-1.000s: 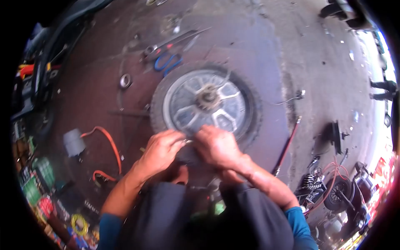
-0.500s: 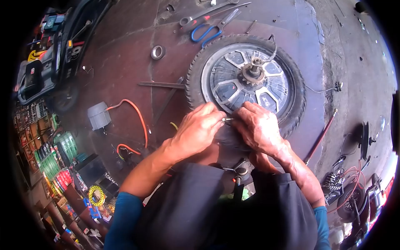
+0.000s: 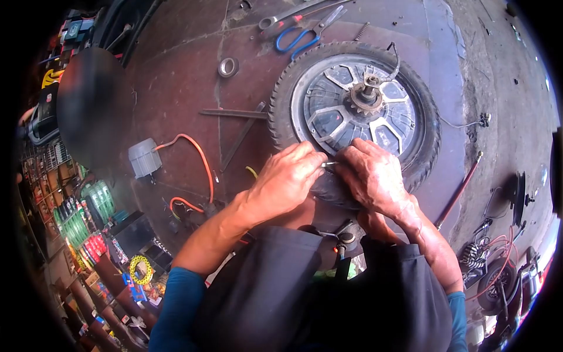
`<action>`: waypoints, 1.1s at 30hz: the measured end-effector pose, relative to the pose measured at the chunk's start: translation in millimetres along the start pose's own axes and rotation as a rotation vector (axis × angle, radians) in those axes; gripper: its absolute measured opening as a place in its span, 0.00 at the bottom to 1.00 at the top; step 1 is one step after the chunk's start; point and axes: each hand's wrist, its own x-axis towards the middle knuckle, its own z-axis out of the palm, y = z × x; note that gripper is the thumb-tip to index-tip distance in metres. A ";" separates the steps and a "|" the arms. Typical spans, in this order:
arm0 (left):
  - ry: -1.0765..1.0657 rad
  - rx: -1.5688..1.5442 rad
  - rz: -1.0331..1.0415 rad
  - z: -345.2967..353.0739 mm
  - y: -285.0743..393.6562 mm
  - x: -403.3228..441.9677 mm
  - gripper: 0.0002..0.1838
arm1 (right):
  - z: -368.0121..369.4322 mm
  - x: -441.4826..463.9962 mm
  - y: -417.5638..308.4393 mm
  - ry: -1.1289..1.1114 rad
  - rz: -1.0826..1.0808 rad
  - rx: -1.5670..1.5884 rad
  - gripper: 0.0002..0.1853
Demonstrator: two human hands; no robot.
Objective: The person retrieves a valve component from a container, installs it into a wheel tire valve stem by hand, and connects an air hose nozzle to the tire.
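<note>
A wheel with a knobby tyre (image 3: 280, 88) lies flat on the floor, its metal hub cover (image 3: 334, 114) facing up with a toothed sprocket (image 3: 365, 100) on the axle. Over the near edge of the wheel, my left hand (image 3: 290, 176) is closed, thumb and fingertips pinching one end of a small, thin, silvery piece (image 3: 329, 164). My right hand (image 3: 370, 176) faces it, fingers curled closed at the piece's other end. Its exact kind is too small to make out, and the fingers hide both ends.
Blue-handled scissors (image 3: 299, 40), a tape roll (image 3: 228, 67) and flat metal bars (image 3: 233, 113) lie beyond and left of the wheel. A grey motor-like unit (image 3: 144, 158) with an orange cable (image 3: 205, 158) sits left. A red-brown rod (image 3: 460, 190) lies right.
The view has shifted, so the wheel and hands appear farther right. A dark blurred shape has come in at the left. Both hands stay closed at the small silvery piece.
</note>
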 end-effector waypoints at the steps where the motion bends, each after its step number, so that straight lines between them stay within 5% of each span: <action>1: 0.010 0.008 -0.008 -0.4 0.0 0.8 0.15 | -0.2 0.4 0.0 -0.001 0.001 0.004 0.08; 21: 0.113 0.133 0.051 6.2 0.7 8.6 0.09 | 0.4 -0.2 1.0 -0.020 -0.001 0.005 0.07; 27: 0.057 -0.094 -0.171 -7.2 -2.4 6.0 0.07 | -0.3 0.2 -1.6 -0.010 0.009 0.016 0.07; 33: 0.060 -0.144 -0.097 -1.1 0.1 5.4 0.10 | -0.6 0.7 -1.0 -0.018 0.007 0.001 0.07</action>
